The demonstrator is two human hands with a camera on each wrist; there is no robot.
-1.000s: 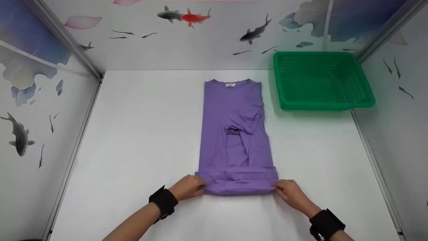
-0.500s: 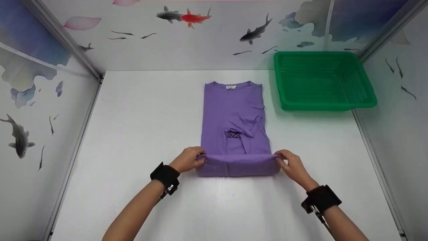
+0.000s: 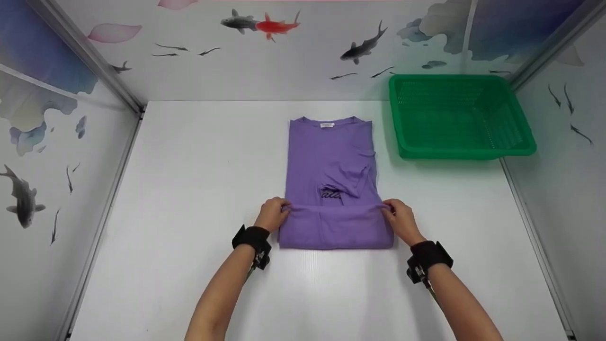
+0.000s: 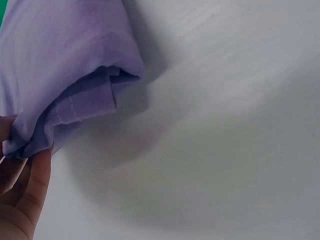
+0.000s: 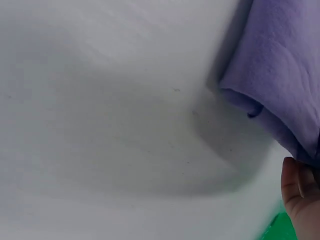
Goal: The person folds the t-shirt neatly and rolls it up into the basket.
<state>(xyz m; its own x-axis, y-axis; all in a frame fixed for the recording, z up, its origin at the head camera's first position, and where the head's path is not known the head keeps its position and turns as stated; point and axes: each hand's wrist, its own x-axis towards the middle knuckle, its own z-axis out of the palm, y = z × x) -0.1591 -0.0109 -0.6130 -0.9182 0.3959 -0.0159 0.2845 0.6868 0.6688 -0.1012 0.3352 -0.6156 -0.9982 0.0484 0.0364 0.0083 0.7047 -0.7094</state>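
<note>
A purple T-shirt [image 3: 307,161] lies on the white table with its collar and white label at the far end. Its near part is folded over into a wide band, whose upper edge crosses just below some black lettering. My left hand [image 3: 273,214] pinches the left corner of this band; the left wrist view shows thumb and fingers [image 4: 39,180] on either side of the layered cloth. At the right corner, my right hand [image 3: 401,220] grips the fold in the same way. In the right wrist view its fingers [image 5: 290,180] sit under the rolled cloth edge.
A green plastic basket [image 3: 466,154] stands at the back right of the table [image 3: 199,166], close to the shirt's collar end. Walls printed with fish enclose the left, back and right sides. Black bands [image 3: 253,239] wrap both wrists.
Both hands have carried the shirt's folded near end away from the body and laid it over towards the collar. The shirt is shorter now, and the hands are slightly closer together.
</note>
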